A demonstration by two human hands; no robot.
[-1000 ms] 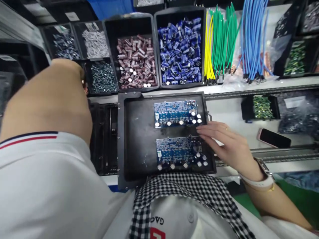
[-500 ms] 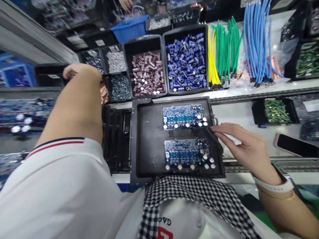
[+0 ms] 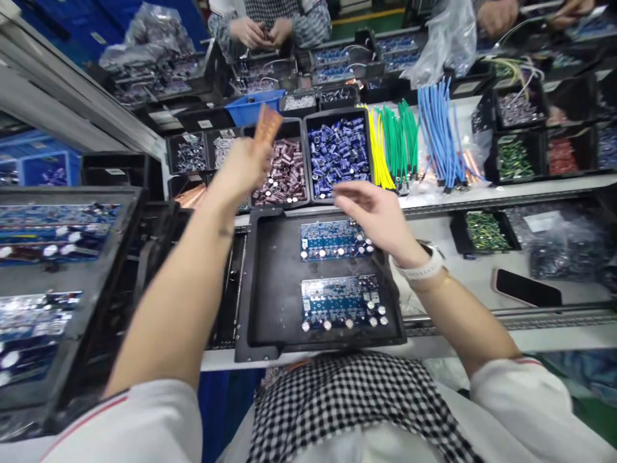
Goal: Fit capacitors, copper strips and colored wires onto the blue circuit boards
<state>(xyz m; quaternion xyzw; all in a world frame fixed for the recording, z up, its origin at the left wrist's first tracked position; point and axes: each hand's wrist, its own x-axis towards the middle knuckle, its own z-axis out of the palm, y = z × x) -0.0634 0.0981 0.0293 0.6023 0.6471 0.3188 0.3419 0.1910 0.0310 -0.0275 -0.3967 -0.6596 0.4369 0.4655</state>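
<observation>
My left hand is closed around a bundle of flat copper-coloured strips, raised above the bin of brown capacitors. My right hand, blurred and empty, hovers over the far right corner of a black tray, thumb and fingers apart. Two blue circuit boards lie in that tray. The far board is partly covered by my right hand; the near board shows whole, with round silver-topped capacitors along its edges.
A bin of blue capacitors stands behind the tray, beside yellow, green and blue wires. More copper strips lie left. A phone rests at right; another tray holds boards at left. Co-workers' hands show across the bench.
My left hand has come back from the far left bins and moved right, now with copper strips. My right hand has left the tray's right edge and risen leftward. The view has shifted.
</observation>
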